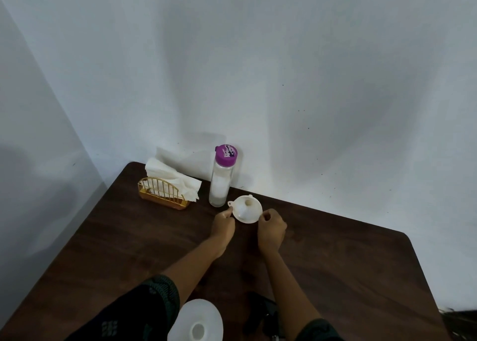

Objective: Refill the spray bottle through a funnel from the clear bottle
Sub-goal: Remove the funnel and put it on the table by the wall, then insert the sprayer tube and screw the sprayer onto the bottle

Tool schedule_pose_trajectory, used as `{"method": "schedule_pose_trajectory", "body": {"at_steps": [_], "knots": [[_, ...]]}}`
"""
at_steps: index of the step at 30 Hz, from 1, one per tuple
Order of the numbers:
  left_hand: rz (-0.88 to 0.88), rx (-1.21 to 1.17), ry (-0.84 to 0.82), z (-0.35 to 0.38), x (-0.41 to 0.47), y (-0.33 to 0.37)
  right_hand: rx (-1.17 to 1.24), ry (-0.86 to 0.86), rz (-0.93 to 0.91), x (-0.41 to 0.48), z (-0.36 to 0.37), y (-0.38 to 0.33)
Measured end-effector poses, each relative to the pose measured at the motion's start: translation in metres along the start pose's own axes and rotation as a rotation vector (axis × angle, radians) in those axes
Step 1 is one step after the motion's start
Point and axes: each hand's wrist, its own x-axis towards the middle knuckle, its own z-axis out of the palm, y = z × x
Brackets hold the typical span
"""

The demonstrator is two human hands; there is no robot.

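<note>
Closest to the camera, at the bottom edge between the forearms, sits a white round plastic container (198, 322) seen from above, with an open neck in its middle. Just right of it lies a dark object (260, 312) too dim to make out. Both rest on the dark brown wooden bench (348, 268), which is set against a plain white wall (284, 70). At the bench's far left stands a gold wire napkin holder (162, 196) stuffed with white paper napkins (171, 177). Beside it, upright, is the tall clear bottle (219, 183) with whitish contents and a purple lid (226, 153); the lid's dark print is too blurred to read. Just in front of the bottle, the small white plastic funnel (247, 209) is tilted, its mouth towards the camera. The left hand (223, 224) pinches its left rim, and the right hand (272, 228) pinches its right rim.
</note>
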Motion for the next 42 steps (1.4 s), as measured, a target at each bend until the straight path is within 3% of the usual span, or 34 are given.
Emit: {"method": "schedule_pose_trajectory", "body": {"at_steps": [8, 14, 29, 42], "knots": [[-0.103, -0.016, -0.037, -0.017, -0.005, 0.000, 0.017, -0.057, -0.001, -0.001, -0.007, 0.002], [-0.100, 0.135, -0.194, -0.050, -0.044, -0.003, 0.003, -0.120, -0.075, -0.022, -0.036, 0.023], [0.151, 0.402, -0.190, -0.128, -0.156, -0.041, 0.120, -0.364, -0.220, -0.132, -0.104, 0.058], [0.470, 0.559, -0.217, -0.144, -0.209, -0.089, 0.126, -0.342, -0.145, -0.199, -0.133, 0.094]]}}
